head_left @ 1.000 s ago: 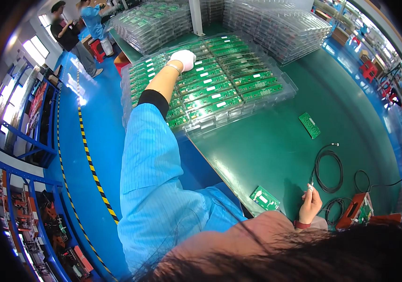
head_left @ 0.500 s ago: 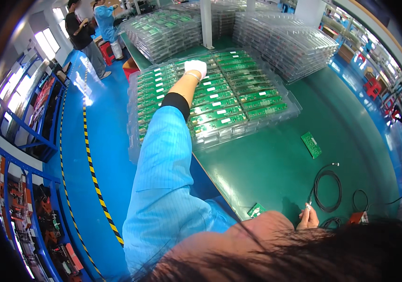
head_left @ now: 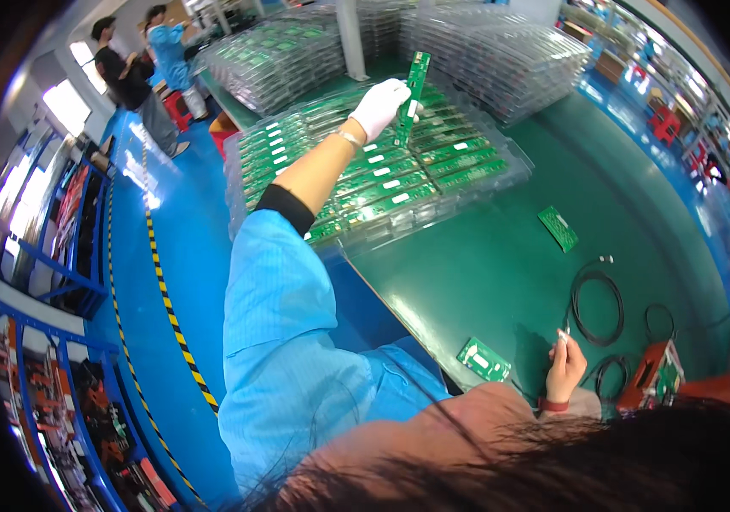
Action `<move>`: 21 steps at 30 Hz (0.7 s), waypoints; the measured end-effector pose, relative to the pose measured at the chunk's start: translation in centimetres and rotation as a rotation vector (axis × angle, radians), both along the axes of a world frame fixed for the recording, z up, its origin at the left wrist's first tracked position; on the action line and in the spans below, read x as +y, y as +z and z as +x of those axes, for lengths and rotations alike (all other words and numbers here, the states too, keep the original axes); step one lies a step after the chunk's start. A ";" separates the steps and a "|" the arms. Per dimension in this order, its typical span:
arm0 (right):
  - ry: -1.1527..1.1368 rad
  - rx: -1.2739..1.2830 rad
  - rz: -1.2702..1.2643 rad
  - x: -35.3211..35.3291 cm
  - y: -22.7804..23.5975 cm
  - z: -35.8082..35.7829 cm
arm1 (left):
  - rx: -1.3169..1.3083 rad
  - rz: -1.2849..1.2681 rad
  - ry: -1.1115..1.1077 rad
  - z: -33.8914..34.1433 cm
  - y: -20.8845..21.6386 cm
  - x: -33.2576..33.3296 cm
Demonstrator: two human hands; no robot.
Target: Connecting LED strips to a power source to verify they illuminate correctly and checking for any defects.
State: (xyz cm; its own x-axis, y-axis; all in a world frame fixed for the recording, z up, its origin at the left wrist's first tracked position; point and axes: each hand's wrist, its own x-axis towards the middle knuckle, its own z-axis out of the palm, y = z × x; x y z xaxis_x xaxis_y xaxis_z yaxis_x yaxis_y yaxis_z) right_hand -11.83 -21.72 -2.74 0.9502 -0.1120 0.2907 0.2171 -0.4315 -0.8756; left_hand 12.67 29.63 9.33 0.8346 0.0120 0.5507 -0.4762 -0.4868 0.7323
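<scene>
L hand: white-gloved left hand, fingers pinching long narrow green circuit board by its side.
Board loc.: raised, on end w/ slight tilt, over clear plastic tray holding rows of similar bds.
R hand: bare right hand, thumb & fingertips pinching pale end of thin black coiled cable; coil just beyond, on green tabletop.
Loose bds: rectangular green board with white label flat, L of R hand; second rectangular green board flat, farther fwd.
Rear: stacked clear plastic trays.
</scene>
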 end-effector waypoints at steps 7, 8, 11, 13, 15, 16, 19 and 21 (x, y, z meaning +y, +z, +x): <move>0.049 -0.064 0.000 0.4 0.4 -0.2 | 0.434 -0.571 -0.610 -5.8 0.8 -12.2; 0.053 -0.084 -0.008 0.7 0.8 -0.3 | 0.454 -0.571 -0.632 -6.2 0.8 -13.5; 0.055 -0.115 -0.037 1.0 1.4 -0.2 | 0.542 -0.616 -0.688 -7.4 0.5 -17.2; 0.058 -0.130 -0.055 0.9 1.5 -0.2 | 0.591 -0.625 -0.715 -8.1 -0.4 -19.4; 0.077 -0.140 -0.042 1.0 1.8 -0.2 | 0.590 -0.639 -0.770 -8.7 -2.0 -21.7; 0.087 -0.145 -0.036 1.1 1.9 -0.3 | 0.590 -0.646 -0.796 -9.1 -2.7 -22.7; 0.089 -0.143 -0.020 1.2 1.7 -0.3 | 0.608 -0.596 -0.806 -10.5 -3.3 -24.5; 0.099 -0.143 0.000 1.1 1.6 -0.2 | 0.617 -0.480 -0.754 -11.3 -3.0 -25.5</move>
